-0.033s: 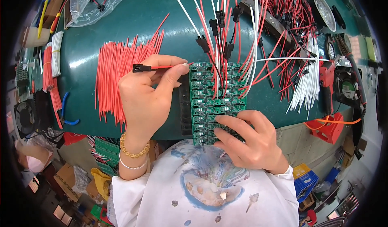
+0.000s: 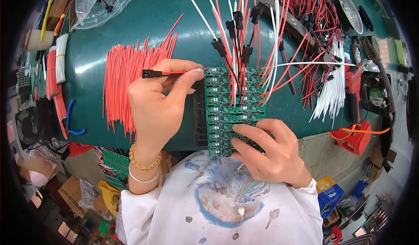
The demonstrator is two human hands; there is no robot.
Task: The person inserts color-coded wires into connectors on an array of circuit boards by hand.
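Pinched between thumb and forefinger of my left hand (image 2: 157,107) is a red wire (image 2: 173,73) with a black plug connector (image 2: 151,73) at its outer end. The fingertips are at the upper left corner of a green circuit board panel (image 2: 213,97). My right hand (image 2: 275,153) grips the panel's near right part, its curled fingers pressed on the boards; the thumb is hidden. Red and white wires and several black connectors (image 2: 238,20) rise from the panel's far half. A dark block (image 2: 200,123) shows along the panel's left edge.
A pile of cut red wires (image 2: 126,86) lies left of my left hand. White wires (image 2: 329,88), tangled red leads (image 2: 301,5) and a red-handled tool (image 2: 352,86) are on the right. A plastic bag (image 2: 102,5) and blue pliers (image 2: 72,120) lie at the left.
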